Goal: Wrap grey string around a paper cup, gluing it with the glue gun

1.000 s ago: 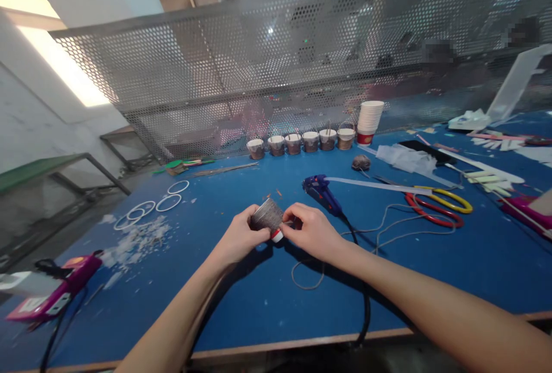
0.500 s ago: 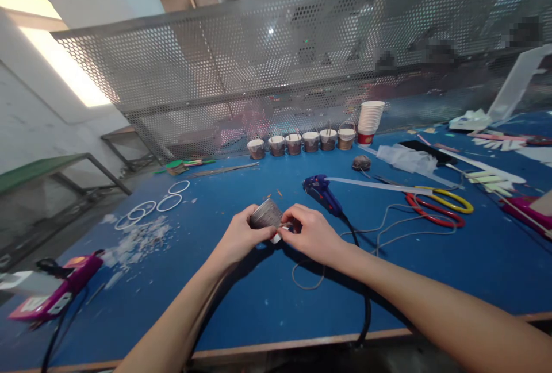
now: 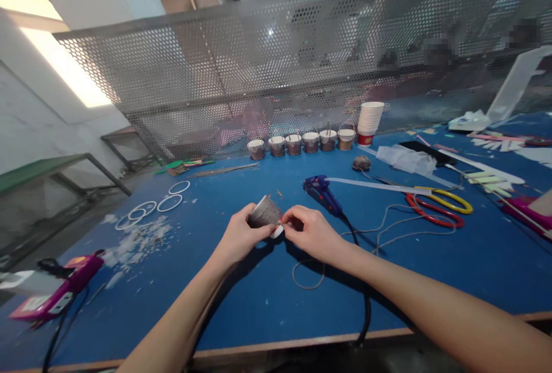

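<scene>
In my left hand (image 3: 241, 232) is a paper cup wrapped in grey cord (image 3: 264, 212), tilted, with the thumb and fingers closed around its side. A white end of the cup shows below the wrapping. At that end, my right hand (image 3: 308, 232) is closed in a pinch, and its fingertips touch the cup. Grey cord (image 3: 308, 288) loops on the table under my right wrist and seems to lead up to the pinch; the fingers hide its end. A blue hot glue gun (image 3: 323, 193) lies just beyond my right hand.
Scissors with red and yellow handles (image 3: 435, 209) and a ball of cord (image 3: 361, 162) lie to the right. Several small wrapped cups (image 3: 310, 143) line the back beside stacked paper cups (image 3: 370, 123). White rings (image 3: 169, 203) and a pink power strip (image 3: 64, 289) are at left.
The cup has turned slightly in my left hand, so more of its white end shows. My right fingertips have shifted a little along that end.
</scene>
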### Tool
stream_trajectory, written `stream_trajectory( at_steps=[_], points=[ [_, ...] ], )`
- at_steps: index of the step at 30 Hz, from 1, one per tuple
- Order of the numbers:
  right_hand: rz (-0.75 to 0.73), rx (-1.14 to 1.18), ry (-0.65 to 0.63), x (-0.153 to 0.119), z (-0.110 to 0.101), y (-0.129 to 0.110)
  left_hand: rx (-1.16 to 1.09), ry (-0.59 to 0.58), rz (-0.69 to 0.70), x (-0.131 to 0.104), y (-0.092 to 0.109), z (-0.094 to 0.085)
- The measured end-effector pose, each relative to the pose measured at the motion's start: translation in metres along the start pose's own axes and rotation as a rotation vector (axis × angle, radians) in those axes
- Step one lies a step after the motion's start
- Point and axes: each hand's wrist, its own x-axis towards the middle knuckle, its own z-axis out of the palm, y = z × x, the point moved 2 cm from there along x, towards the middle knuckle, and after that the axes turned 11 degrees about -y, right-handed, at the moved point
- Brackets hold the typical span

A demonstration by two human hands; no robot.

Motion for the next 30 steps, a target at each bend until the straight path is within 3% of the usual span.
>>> stream_trajectory(
  at_steps=[12, 20, 26, 30],
  points=[
    [-0.001, -0.052, 0.018, -0.001, 0.004, -0.001, -0.045, 0.024, -0.009, 0.001, -0.002, 0.002],
    [0.086, -0.418, 0.006, -0.001, 0.012, -0.003, 0.035, 0.069, 0.033, -0.001, -0.005, 0.011],
    [0.126, -0.539, -0.068, 0.001, 0.013, -0.001, 0.109, 0.062, 0.035, -0.005, -0.003, 0.014],
    [0.065, -0.582, -0.110, 0.001, 0.005, 0.000, 0.115, 0.043, 0.051, -0.006, -0.002, 0.013]
  ],
)
